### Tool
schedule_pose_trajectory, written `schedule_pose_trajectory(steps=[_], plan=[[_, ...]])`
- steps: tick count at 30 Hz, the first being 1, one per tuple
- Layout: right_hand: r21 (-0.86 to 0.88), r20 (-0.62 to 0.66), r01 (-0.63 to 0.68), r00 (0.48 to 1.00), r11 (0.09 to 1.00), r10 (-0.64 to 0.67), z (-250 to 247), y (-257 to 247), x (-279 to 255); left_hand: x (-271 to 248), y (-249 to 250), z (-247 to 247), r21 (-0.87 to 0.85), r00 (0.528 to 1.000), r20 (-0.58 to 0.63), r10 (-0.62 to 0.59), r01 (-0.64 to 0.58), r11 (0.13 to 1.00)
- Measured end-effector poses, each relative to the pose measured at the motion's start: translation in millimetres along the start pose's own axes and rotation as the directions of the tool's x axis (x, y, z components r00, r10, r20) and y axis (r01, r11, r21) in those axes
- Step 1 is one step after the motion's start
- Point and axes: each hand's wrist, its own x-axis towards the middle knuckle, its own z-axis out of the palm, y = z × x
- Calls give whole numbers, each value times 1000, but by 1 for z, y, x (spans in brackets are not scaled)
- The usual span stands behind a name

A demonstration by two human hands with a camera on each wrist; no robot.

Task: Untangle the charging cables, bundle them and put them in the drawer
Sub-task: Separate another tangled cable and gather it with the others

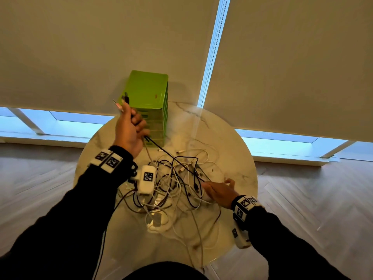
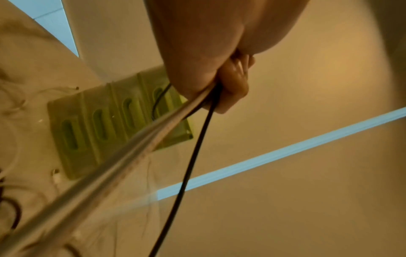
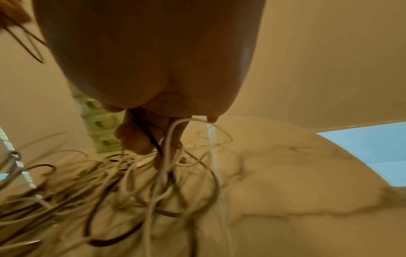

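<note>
A tangle of white, black and dark red charging cables (image 1: 177,184) lies on the round marble table (image 1: 228,142). My left hand (image 1: 129,128) is raised in front of the green drawer unit (image 1: 149,98) and grips several cable ends, with plugs sticking out above the fist. A taut black cable (image 1: 161,148) runs from it down into the pile; in the left wrist view the black cable (image 2: 197,144) and pale ones (image 2: 123,158) leave the fist. My right hand (image 1: 218,190) rests on the pile's right side, fingers (image 3: 136,139) pinching a black and a white cable (image 3: 169,139).
The green drawer unit (image 2: 98,125) has several slotted drawers, all pushed in, at the table's far edge. A white charger block (image 1: 155,219) lies among the cables near me. Roller blinds and a low window stand behind the table; wooden floor surrounds it.
</note>
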Motion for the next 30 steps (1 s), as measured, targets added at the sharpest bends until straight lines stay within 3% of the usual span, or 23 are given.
schedule_pose_trajectory(steps=[3, 5, 8, 11, 13, 16, 21, 24, 26, 30], plan=[[102, -135, -89, 986, 991, 103, -12, 10, 9, -3, 4, -2, 152, 997, 68, -28, 18, 988], [226, -240, -55, 965, 973, 110, -27, -2, 19, -13, -11, -2, 323, 989, 123, -79, 35, 946], [318, -325, 114, 946, 941, -5, -52, -37, 26, -32, -46, -4, 546, 958, 210, -197, 52, 836], [357, -390, 314, 906, 880, -165, -65, -76, 22, -46, -71, -2, 615, 937, 174, -303, 136, 776], [360, -390, 392, 888, 847, -245, -66, -93, 18, -52, -79, 3, 614, 928, 164, -335, 170, 771], [401, -366, 454, 875, 796, -315, -64, -103, 14, -50, -81, 6, 583, 950, 128, -285, 161, 796], [530, -226, 367, 930, 765, -289, -66, -76, 6, -34, -65, 6, 523, 990, 128, -55, -20, 852], [420, -204, 294, 952, 859, -227, -58, -38, 7, -23, -55, 10, 494, 992, 114, 51, -101, 863], [360, -227, 217, 964, 907, -141, -56, -17, 6, -21, -52, 15, 472, 989, 138, 58, -117, 874], [468, -346, 205, 938, 860, -36, -69, -3, -7, -32, -65, 31, 459, 975, 216, -48, -58, 886]])
